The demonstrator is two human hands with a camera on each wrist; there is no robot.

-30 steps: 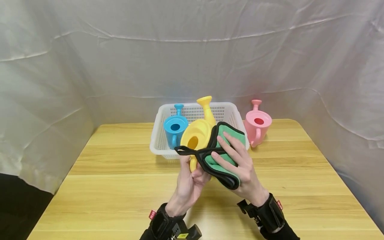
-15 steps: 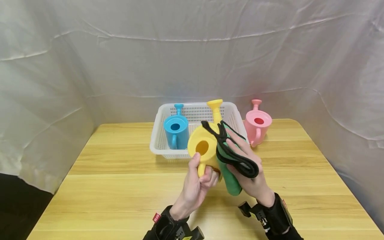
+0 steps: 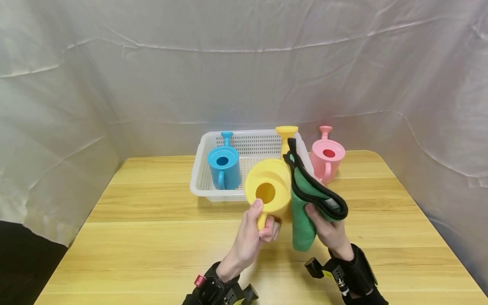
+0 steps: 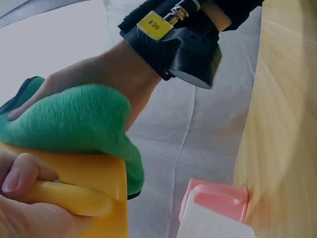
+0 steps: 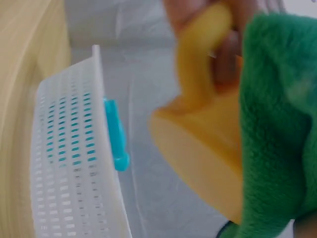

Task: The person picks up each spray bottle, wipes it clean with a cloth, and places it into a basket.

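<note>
A yellow watering can [image 3: 276,180] is held above the table, in front of the white basket, its spout pointing away. My left hand [image 3: 251,237] grips its handle, thumb on top near the opening. In my right hand [image 3: 329,231] is a folded green cloth [image 3: 303,224] with black edging, pressed against the can's right side. The left wrist view shows the cloth [image 4: 74,119] lying along the can's yellow wall [image 4: 99,171]. From the right wrist, the can's flat base [image 5: 193,158] shows beside the cloth; most of the right hand's fingers are hidden behind the cloth.
A white perforated basket [image 3: 196,178] stands at the back of the wooden table [image 3: 152,245]. Inside it, on the left, is a blue watering can [image 3: 225,169]. A pink watering can [image 3: 327,159] stands to the basket's right. Grey sheeting [image 3: 244,84] hangs behind.
The yellow can has moved right and a little toward me, its spout swinging right. The right hand has shifted the cloth from over the can's front onto its right side.
</note>
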